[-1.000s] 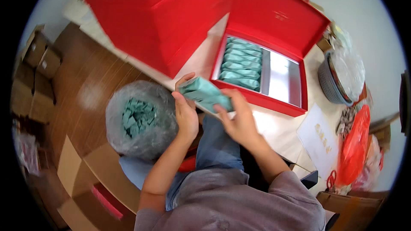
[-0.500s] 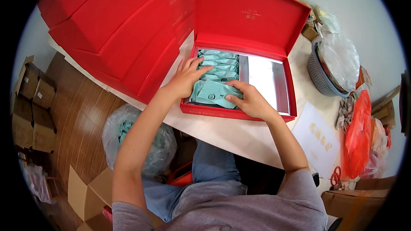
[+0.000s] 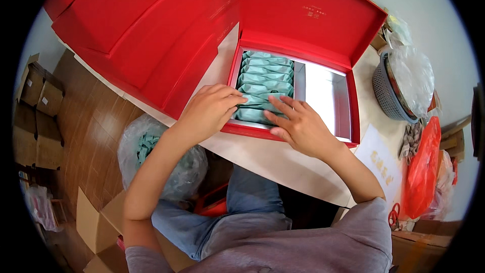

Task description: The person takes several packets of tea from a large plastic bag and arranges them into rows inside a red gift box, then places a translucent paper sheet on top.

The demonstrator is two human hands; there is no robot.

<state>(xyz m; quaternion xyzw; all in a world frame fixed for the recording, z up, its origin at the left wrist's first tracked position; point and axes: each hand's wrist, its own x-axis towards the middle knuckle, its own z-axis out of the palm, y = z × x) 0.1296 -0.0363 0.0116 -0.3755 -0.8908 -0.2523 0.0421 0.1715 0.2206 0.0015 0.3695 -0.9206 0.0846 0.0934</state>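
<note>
though messy — pale table (image 3: 273, 164) under red box (image 3: 303, 35), brown floor (image 3: 96, 116)

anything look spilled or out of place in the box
Nothing stands out: in the red box, green packets lie in one row at left, no visible spill or tear; the right hand partly covers the nearest.

Left forearm (image 3: 157, 174) slants up and inward from lower left, elbow (image 3: 138, 217) bent. Left hand (image 3: 209, 111): back uppermost, fingers (image 3: 227, 92) close together, slightly curved, pointing rightward. Right forearm (image 3: 353, 172) slants up and inward from lower right. Right hand (image 3: 305, 129): back uppermost, fingers spread, lightly bent, pointing up and left. Hands face each other, near but apart. Both forearms bare.
</note>
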